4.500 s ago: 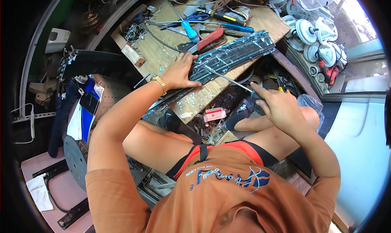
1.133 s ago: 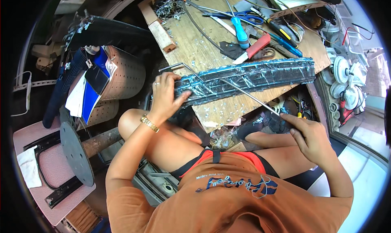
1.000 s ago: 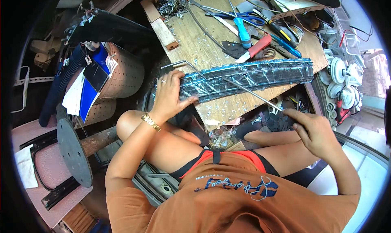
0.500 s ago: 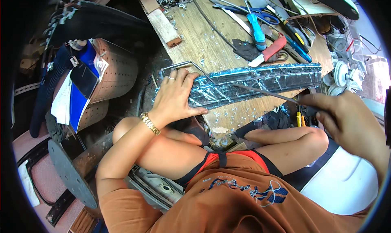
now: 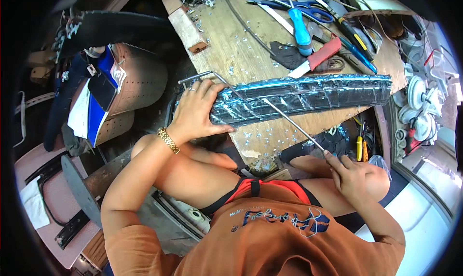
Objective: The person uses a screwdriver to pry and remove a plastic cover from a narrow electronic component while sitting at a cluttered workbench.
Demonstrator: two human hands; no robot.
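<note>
A long black trim piece [image 5: 333, 93] with silvery film flaking off it lies across the near edge of the wooden table. My left hand [image 5: 198, 107], a gold watch on its wrist, grips its left end, fingers over the top and thumb along the lower edge. A bent metal rod [image 5: 223, 78] reaches from beside these fingers onto the piece. In my right hand [image 5: 348, 175] is a thin metal rod like a screwdriver shaft [image 5: 295, 125]; its handle is hidden in my closed fingers. The rod's tip meets the face of the trim piece, right of my left hand.
Beyond the piece lie a red-handled knife [image 5: 324, 54], a blue screwdriver [image 5: 301, 32], scissors [image 5: 316, 11] and pliers. Silvery flakes litter the wooden table [image 5: 231, 44]. White round parts [image 5: 417, 97] stand at the right, a perforated drum [image 5: 144, 78] at the left.
My right hand has come down and to the left, tilting the rod more steeply, its tip shifted slightly left. My left hand still grips the piece's end.
</note>
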